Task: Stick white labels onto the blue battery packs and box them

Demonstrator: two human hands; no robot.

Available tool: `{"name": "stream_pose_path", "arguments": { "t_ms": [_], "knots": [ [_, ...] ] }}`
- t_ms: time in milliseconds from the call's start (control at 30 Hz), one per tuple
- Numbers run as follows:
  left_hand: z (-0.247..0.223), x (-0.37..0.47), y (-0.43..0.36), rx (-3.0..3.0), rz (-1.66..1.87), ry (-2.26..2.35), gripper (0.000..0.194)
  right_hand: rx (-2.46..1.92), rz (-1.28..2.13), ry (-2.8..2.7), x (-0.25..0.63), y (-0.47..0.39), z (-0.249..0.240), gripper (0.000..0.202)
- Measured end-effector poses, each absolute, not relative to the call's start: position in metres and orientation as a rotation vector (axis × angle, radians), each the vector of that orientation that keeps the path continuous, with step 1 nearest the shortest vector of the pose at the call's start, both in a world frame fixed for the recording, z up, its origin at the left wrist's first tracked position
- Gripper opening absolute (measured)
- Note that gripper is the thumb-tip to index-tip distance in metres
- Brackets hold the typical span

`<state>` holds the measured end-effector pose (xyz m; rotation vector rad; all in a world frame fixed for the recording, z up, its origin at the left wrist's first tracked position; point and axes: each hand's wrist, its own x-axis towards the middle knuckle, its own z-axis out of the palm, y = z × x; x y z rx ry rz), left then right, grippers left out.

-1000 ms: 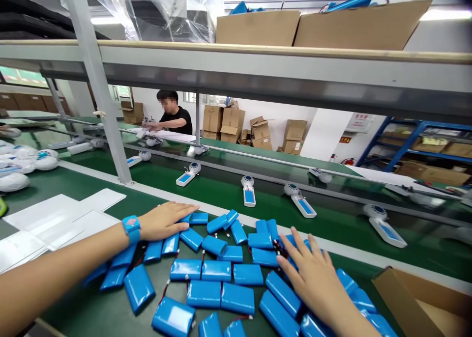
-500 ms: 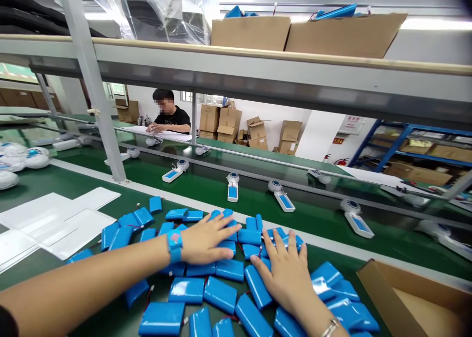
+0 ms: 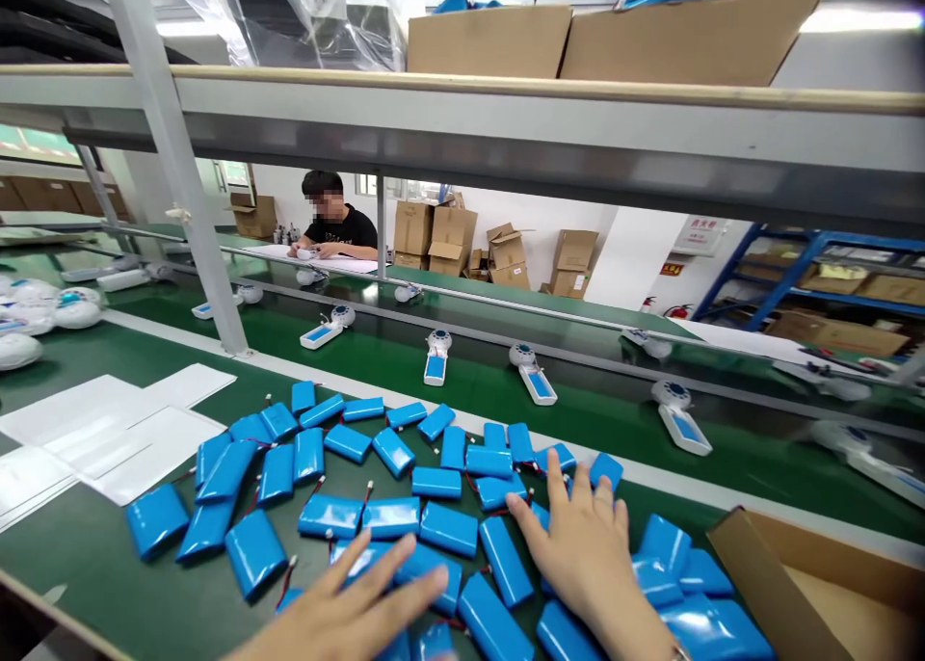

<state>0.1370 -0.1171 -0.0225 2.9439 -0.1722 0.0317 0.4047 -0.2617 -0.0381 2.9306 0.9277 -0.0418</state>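
Many blue battery packs [image 3: 448, 528] with short red-and-black leads lie spread over the green tabletop in front of me. My left hand [image 3: 354, 598] is low at the near side of the spread, fingers apart and palm down over several packs; whether it touches them I cannot tell. Over the right part of the spread, my right hand [image 3: 582, 545] has its fingers spread, with the fingertips at a blue pack [image 3: 555, 457]. Neither hand grips anything. To the right of it, more packs [image 3: 694, 584] are heaped beside an open cardboard box [image 3: 816, 584].
White handheld devices [image 3: 533, 374] with blue packs in them lie along the green conveyor belt [image 3: 383, 353]. White sheets [image 3: 108, 430] and white device parts [image 3: 50, 309] lie at left. A metal post [image 3: 173, 160] and overhead shelf [image 3: 462, 131] stand ahead. A person [image 3: 336, 223] sits beyond.
My left hand has drawn back towards me from the far packs, uncovering several of them. My right hand has shifted slightly right. The devices on the belt have moved a little left.
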Motion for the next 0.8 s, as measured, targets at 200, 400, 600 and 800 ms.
{"name": "stream_pose_path", "arguments": {
  "t_ms": [200, 400, 600, 800],
  "knots": [
    [-0.026, 0.114, -0.11, 2.989, 0.018, -0.038, 0.076, 2.965, -0.192, 1.078, 0.408, -0.261, -0.036, 0.086],
    [0.027, 0.159, -0.096, 2.826, -0.034, -0.045, 0.107, 2.986, -0.107, 1.311, 0.424, -0.245, -0.021, 0.067],
    [-0.006, 0.291, -0.097, 2.849, 0.082, -0.108, 0.094, 2.946, -0.18, 1.427, 0.427, -0.23, -0.033, 0.053],
    [-0.024, 0.295, -0.087, 2.87, 0.042, -0.122, 0.084, 3.051, -0.339, 1.446, 0.44, -0.241, -0.015, 0.053]
  ]
}}
